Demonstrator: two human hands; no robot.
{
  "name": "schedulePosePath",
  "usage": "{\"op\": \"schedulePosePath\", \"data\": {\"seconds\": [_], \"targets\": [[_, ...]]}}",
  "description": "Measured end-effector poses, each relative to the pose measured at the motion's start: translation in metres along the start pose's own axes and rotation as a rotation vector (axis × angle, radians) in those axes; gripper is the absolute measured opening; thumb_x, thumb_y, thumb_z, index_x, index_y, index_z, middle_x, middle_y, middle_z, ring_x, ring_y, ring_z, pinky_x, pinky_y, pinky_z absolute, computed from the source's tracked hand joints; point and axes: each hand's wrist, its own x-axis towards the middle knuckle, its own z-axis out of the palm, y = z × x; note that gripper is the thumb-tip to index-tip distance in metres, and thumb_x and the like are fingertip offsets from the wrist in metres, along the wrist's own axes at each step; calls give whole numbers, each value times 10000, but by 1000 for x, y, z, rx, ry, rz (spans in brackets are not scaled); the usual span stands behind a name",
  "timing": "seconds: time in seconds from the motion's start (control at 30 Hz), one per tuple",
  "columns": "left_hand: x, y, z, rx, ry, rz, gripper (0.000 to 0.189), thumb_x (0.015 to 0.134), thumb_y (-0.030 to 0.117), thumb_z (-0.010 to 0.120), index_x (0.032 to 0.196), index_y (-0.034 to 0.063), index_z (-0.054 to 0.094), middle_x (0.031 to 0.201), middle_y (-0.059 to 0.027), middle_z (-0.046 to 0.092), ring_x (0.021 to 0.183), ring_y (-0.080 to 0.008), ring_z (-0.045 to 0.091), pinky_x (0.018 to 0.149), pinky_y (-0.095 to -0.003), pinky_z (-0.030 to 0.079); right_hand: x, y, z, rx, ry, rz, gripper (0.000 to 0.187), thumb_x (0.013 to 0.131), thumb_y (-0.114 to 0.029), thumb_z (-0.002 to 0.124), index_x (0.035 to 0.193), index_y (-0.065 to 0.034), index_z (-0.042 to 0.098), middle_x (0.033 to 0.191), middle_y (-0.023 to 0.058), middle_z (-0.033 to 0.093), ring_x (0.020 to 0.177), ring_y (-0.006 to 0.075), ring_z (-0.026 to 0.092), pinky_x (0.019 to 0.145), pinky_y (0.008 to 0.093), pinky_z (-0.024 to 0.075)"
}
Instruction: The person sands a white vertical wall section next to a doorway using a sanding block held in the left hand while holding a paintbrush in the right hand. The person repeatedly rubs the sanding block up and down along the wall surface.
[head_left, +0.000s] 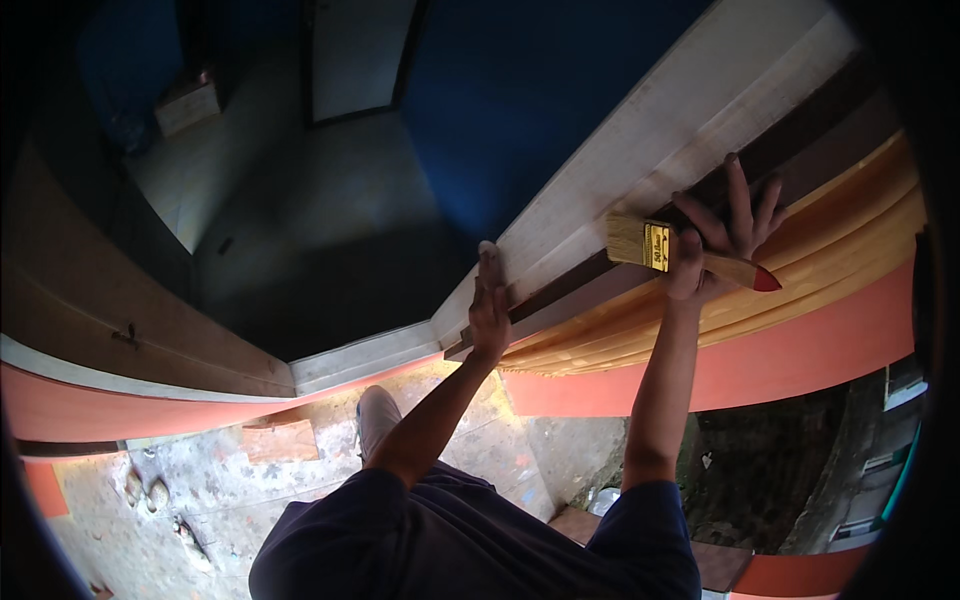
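My right hand holds a flat paintbrush under its thumb, with the other fingers spread. The brush has pale bristles, a yellow-labelled ferrule and a wooden handle with a red tip, and its bristles point left. Behind the hand runs a long whitish wooden frame, edged by a dark brown strip. Lower down on the same frame rests my left hand, fingers extended and holding nothing. Whether the bristles touch the wood, I cannot tell.
An orange-yellow curtain hangs beside the frame. Beyond the opening lies a dark room with a blue wall and a white door. Footwear and a wooden board lie on the stained floor. A brown panel stands left.
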Motion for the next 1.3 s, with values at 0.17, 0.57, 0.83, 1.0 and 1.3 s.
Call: {"op": "schedulePosePath", "data": {"seconds": [0.17,0.57,0.83,1.0,1.3], "targets": [[11,-128,-29,34,-192,-977,663,1085,535,235,1498,54,427,1282,-244,664,1209,-421,623,995,-487,506,14,-15,13,83,28,-34,511,942,-510,421,774,-230,814,1405,-9,643,1520,356,281,1248,567,-27],[-33,-94,-12,53,-38,-442,430,1085,286,419,1424,42,521,1246,-295,651,1102,-489,638,910,-520,527,3,-5,2,-1,-8,-21,512,942,-505,410,797,-229,816,1390,13,654,1510,369,299,1255,552,-1],[-30,-71,0,321,-105,-96,377,1054,157,464,1382,-13,540,1234,-300,643,1061,-477,650,863,-520,552,-2,-5,-1,-12,-35,36,546,964,-554,408,797,-236,818,1415,3,634,1513,383,283,1246,586,-15],[-29,-39,0,97,111,33,443,1074,200,461,1443,-46,471,1314,-316,606,1182,-480,607,920,-470,531,0,0,-3,-15,-23,19,546,964,-541,397,804,-233,818,1405,12,642,1511,394,287,1246,588,-19],[2,-45,-1,167,-60,-643,513,1103,351,346,1533,76,399,1321,-277,605,1179,-446,618,973,-501,507,1,-4,0,-10,-28,21,524,951,-516,410,810,-221,820,1405,21,643,1509,398,291,1255,564,1]]}}
